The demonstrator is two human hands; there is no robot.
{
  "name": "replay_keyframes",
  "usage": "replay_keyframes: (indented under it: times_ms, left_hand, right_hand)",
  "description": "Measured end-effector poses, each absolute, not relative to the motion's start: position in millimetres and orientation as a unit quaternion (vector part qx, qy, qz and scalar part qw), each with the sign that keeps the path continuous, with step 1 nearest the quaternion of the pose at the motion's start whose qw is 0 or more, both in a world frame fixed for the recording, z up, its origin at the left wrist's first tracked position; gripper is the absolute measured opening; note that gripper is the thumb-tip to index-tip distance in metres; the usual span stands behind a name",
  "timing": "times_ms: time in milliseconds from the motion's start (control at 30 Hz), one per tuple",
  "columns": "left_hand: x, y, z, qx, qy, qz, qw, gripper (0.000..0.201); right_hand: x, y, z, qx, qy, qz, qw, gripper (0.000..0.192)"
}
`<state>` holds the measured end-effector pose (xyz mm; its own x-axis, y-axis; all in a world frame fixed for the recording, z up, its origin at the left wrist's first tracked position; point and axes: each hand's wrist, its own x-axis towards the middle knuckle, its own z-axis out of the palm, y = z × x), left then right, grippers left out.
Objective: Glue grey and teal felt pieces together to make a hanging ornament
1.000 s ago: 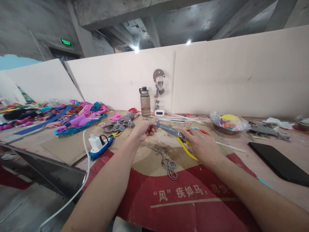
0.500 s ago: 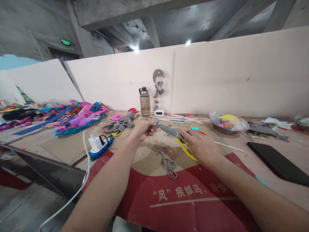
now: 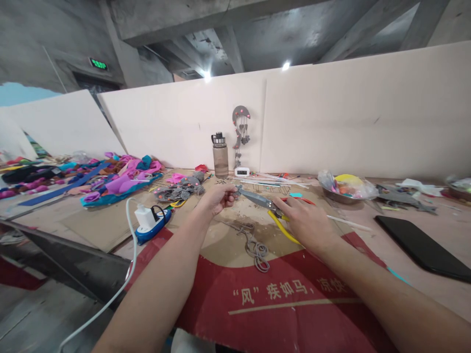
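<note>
**Both hands on the yellow-handled pliers above the table**

I see my right hand [image 3: 307, 223] closed around the pliers [image 3: 274, 211]. Its grip is clamped on the yellow handles, one of which curves out below the palm. The long, dull grey metal nose of the tool runs up and to the left, narrowing to a point. There my left hand [image 3: 217, 197] meets it, fingers pinched together on something small and grey at the tip. I cannot tell what that piece is. The pliers hang above the table [image 3: 368, 245], over brown cardboard, between my two hands.

Just below the tool lies a tangle of grey cord [image 3: 255, 247], partly on a red printed sheet [image 3: 287, 294]. To the left sits a blue power strip [image 3: 152, 224] with a white charger plugged in. Beyond my hands stand a water bottle [image 3: 220, 156] and a small white clock [image 3: 242, 171] against the pale wall board. A metal bowl [image 3: 344, 191] of coloured bits and a black tablet [image 3: 423, 247] lie to the right.
</note>
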<state>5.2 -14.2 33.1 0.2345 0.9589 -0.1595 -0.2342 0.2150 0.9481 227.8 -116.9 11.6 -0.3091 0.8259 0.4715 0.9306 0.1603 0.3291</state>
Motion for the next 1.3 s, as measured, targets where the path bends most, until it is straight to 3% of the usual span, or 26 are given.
replay_keyframes:
  times_ms: [233,467,567,1300]
  left_hand:
    - [4,-14,32,0.436,0.414,0.454,0.657,0.014]
    - [7,-14,32,0.469,0.426,0.456,0.625,0.015]
    - [8,-13,31,0.481,0.423,0.457,0.616,0.013]
    - [6,-15,32,0.449,0.395,0.489,0.636,0.01]
  right_hand:
    - [226,-119,12,-0.599,-0.748,-0.268,0.098,0.038]
    - [232,-105,2,-0.596,-0.745,-0.123,0.273,0.038]
    - [235,-99,-1,-0.577,-0.752,-0.1,0.302,0.038]
    - [228,-113,6,-0.607,-0.751,-0.209,0.156,0.037]
